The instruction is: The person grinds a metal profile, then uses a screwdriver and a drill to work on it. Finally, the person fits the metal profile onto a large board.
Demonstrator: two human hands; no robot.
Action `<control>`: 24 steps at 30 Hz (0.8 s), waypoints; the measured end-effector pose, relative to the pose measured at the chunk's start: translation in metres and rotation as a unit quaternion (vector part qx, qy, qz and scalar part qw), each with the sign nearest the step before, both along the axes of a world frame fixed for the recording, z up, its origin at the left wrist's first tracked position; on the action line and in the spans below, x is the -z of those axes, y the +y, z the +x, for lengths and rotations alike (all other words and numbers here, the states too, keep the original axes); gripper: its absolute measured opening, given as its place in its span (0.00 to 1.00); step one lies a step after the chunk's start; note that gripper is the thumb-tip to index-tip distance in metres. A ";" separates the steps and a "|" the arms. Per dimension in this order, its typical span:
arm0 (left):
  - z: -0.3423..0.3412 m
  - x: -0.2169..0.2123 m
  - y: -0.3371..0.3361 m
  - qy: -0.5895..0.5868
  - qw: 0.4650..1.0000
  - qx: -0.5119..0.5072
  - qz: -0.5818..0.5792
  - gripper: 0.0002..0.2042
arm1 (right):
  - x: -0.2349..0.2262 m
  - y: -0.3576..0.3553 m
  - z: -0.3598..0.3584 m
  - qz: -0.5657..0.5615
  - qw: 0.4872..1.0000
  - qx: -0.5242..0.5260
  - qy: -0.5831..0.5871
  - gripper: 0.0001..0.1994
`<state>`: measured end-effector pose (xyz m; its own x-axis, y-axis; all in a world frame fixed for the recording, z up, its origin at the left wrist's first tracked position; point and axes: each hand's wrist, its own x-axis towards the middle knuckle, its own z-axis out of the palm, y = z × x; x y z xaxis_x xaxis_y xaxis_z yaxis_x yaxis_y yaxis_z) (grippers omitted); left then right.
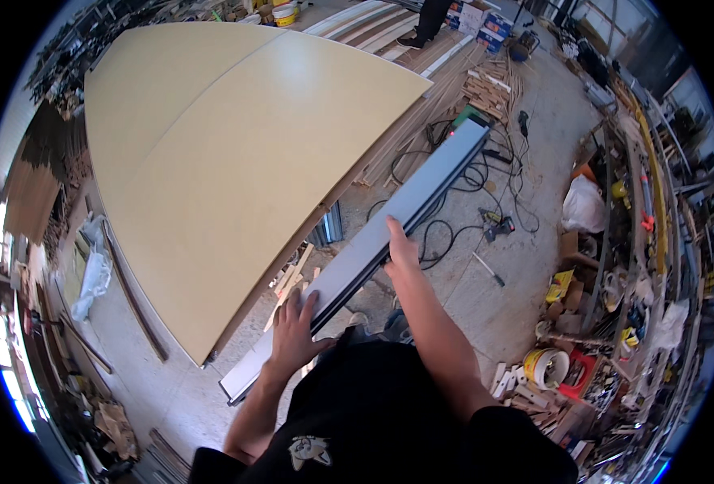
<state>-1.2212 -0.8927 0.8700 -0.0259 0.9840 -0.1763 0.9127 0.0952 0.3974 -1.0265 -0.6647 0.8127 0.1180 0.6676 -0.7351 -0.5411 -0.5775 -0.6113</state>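
Observation:
A long, straight bar with a flat silver-grey face and dark grooved side, looking like a metal profile, runs diagonally from lower left to upper right in front of me. My left hand is on its nearer part, fingers laid over the grey face and thumb by the dark edge. Further along, my right hand clasps the same bar with the thumb on top; its other fingers are mostly hidden underneath. Left of the bar lies a large cream-coloured panel, its edge close to and roughly parallel with the bar.
Black cables, a cordless drill and a slim tool with a dark handle lie on the concrete floor to the right. Cluttered shelving lines the right side. A person's leg shows at the back, beside long wooden strips.

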 end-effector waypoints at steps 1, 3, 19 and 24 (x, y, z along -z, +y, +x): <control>-0.003 0.009 -0.007 0.012 0.999 -0.025 0.031 0.51 | 0.008 0.009 -0.003 0.035 0.999 -0.008 0.018 0.35; -0.015 0.025 -0.018 0.050 0.989 -0.079 0.112 0.39 | 0.012 0.024 -0.015 0.068 0.997 -0.029 0.025 0.35; -0.034 0.005 0.000 0.178 0.956 -0.122 0.201 0.16 | 0.022 0.070 -0.049 0.059 0.986 -0.076 0.137 0.41; -0.021 -0.001 -0.010 0.183 0.949 -0.219 0.136 0.26 | 0.056 0.074 -0.062 0.079 0.986 -0.086 0.118 0.39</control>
